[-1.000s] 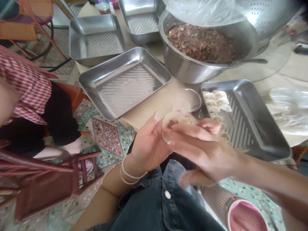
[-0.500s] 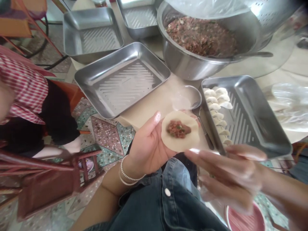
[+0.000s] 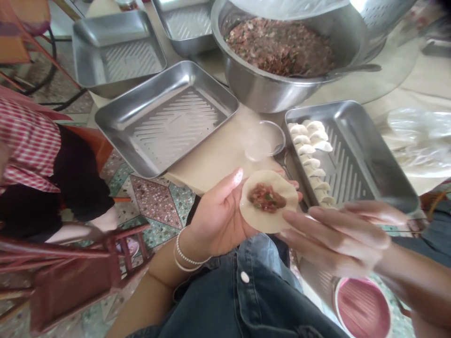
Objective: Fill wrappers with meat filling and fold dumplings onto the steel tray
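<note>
My left hand (image 3: 221, 211) is palm up, its fingers curved beneath a round dumpling wrapper (image 3: 248, 218) and holding it nearly flat. A mound of minced meat filling (image 3: 267, 197) with green bits sits in the wrapper's middle. From the right, my right hand (image 3: 341, 239) reaches over with fingers stretched out, slightly blurred. Its fingertips touch the wrapper's lower right edge, and nothing shows held in it. Just beyond the hands, a steel tray (image 3: 378, 159) carries several folded dumplings (image 3: 310, 149) along its left side.
A large steel bowl (image 3: 271, 94) of meat filling (image 3: 278, 47) has a spoon (image 3: 355, 69) in it. Other steel trays (image 3: 172, 126) stand left. A clear round lid (image 3: 273, 138) lies near the wrapper. A pink container (image 3: 364, 307) is low right. A person (image 3: 31, 141) sits at left.
The wrapper and left hand have shifted slightly right and down in view. My right fingertips have moved from the wrapper's bottom edge to its lower right edge. The camera view has shifted a little.
</note>
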The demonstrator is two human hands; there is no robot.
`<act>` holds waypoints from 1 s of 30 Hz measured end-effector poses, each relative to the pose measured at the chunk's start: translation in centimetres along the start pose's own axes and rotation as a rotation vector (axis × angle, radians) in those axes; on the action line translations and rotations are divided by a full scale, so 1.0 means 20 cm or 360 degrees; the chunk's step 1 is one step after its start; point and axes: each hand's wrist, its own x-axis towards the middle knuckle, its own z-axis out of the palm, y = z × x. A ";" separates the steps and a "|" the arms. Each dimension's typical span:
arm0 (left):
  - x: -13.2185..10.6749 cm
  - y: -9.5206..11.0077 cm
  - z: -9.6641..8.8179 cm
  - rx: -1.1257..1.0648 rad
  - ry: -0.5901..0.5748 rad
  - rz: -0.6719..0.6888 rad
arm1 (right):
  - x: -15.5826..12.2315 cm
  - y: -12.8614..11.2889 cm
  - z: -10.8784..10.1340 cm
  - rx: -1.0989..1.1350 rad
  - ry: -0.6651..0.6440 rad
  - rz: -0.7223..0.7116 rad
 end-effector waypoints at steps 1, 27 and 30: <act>0.00 0.00 0.00 -0.0005 -0.0025 -0.0011 | 0.02 0.01 0.01 -0.0019 0.0040 -0.0152; 0.01 -0.04 -0.08 0.0873 -0.0375 0.0240 | 0.11 0.00 0.07 0.0354 0.0057 0.0551; 0.02 -0.05 -0.06 0.0671 -0.0214 0.0207 | 0.12 0.01 0.06 0.0401 0.0094 0.0528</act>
